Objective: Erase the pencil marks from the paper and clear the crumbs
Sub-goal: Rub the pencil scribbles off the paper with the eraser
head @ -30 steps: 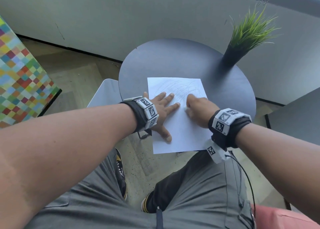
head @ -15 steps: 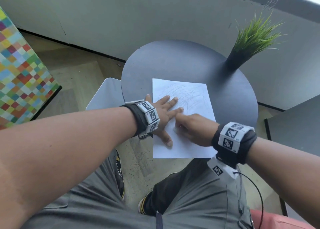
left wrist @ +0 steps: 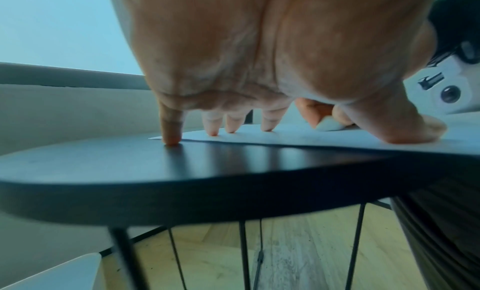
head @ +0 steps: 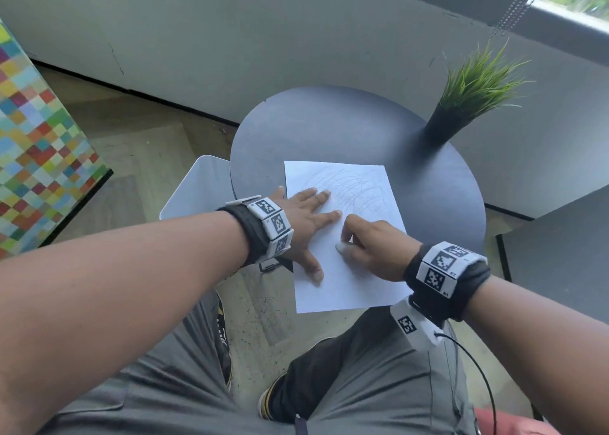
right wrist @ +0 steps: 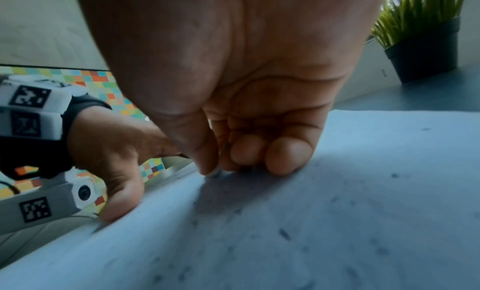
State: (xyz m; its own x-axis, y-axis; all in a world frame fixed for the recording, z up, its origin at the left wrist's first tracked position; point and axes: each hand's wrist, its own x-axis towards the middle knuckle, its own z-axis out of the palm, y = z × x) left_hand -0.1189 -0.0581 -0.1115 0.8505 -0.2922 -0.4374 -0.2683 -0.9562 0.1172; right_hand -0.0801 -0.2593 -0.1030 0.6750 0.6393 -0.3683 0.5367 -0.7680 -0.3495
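Note:
A white paper sheet (head: 349, 289) with faint pencil scribbles (head: 356, 187) on its far half lies on the round dark table (head: 329, 128), its near end hanging over the edge. My left hand (head: 306, 223) lies flat with spread fingers on the sheet's left side, pressing it down. My right hand (head: 365, 243) pinches a small white eraser (head: 342, 248) against the middle of the paper. The left wrist view shows the eraser (left wrist: 328, 125) beyond my left fingertips (left wrist: 230, 128). Dark crumbs (right wrist: 284, 234) dot the sheet in the right wrist view.
A black pot of green grass (head: 461, 105) stands at the table's far right. A white bin (head: 194, 191) sits on the floor left of the table. A multicoloured checked block (head: 36, 158) is further left. My legs in grey trousers (head: 362, 385) are below the table edge.
My right hand has drawn back toward me and to the left across the paper with the eraser. The left hand stays flat on the sheet.

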